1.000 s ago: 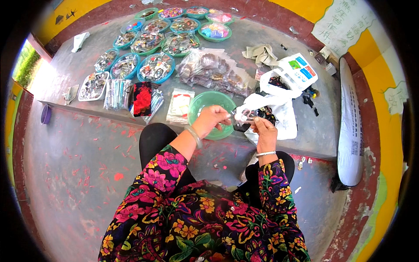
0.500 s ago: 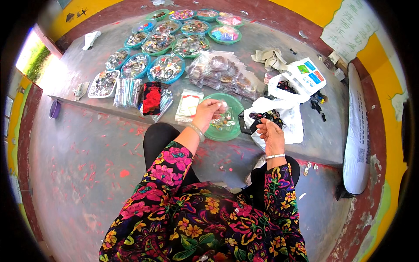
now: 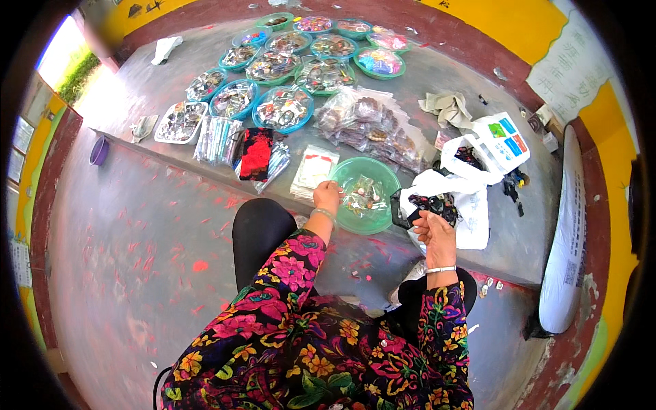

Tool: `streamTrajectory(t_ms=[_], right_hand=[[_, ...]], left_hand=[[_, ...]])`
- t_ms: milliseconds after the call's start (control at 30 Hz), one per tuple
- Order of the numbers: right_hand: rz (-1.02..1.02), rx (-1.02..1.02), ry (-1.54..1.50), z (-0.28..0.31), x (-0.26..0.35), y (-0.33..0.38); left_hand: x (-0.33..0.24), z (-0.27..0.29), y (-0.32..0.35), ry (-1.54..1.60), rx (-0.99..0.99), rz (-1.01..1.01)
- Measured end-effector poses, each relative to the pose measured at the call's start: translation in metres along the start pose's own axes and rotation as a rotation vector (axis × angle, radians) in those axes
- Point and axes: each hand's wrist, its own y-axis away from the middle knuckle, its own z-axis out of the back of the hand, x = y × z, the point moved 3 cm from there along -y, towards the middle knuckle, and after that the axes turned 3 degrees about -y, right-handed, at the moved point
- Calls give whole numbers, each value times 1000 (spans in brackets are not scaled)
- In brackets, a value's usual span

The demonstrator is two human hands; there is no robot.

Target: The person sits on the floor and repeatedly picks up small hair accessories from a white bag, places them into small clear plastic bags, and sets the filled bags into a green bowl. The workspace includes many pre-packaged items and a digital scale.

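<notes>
My left hand is closed at the left rim of the green basin, beside a stack of white cards in clear sleeves. Whatever its fingers may hold is hidden. Several small clear packets with colourful trinkets lie in the basin. To the right, my right hand has its thumb and fingers pinched together at the edge of an open white plastic bag. A tangle of dark, cord-like pieces shows in the bag's mouth, just past the fingertips. Anything in that pinch is too small to name.
Basins of packaged trinkets crowd the raised ledge. Nearer are clear bags of brown beaded rings, a red-and-black pouch and pen-like sticks in bags. A second white bag stands right; a long wrapped roll leans beyond.
My left hand has left the space over the basin and come down to its left rim, the clear packet no longer visible in its fingers. My right hand stays by the white bag.
</notes>
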Motion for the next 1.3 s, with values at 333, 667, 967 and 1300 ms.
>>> streamTrajectory(t_ms=[333,667,967,1300], right_hand=[[-35,49,66,-10,1,2],[-73,85,74,-13,0,-1],[-95,97,102,-16,-2,-3],[-126,165,152,-19,-3,3]], left_hand=[[38,69,-73,-442,-482,-5],[42,55,-84,-407,-299,321],[46,47,-80,-213,-300,377],[20,60,-91,-780,-388,-18]])
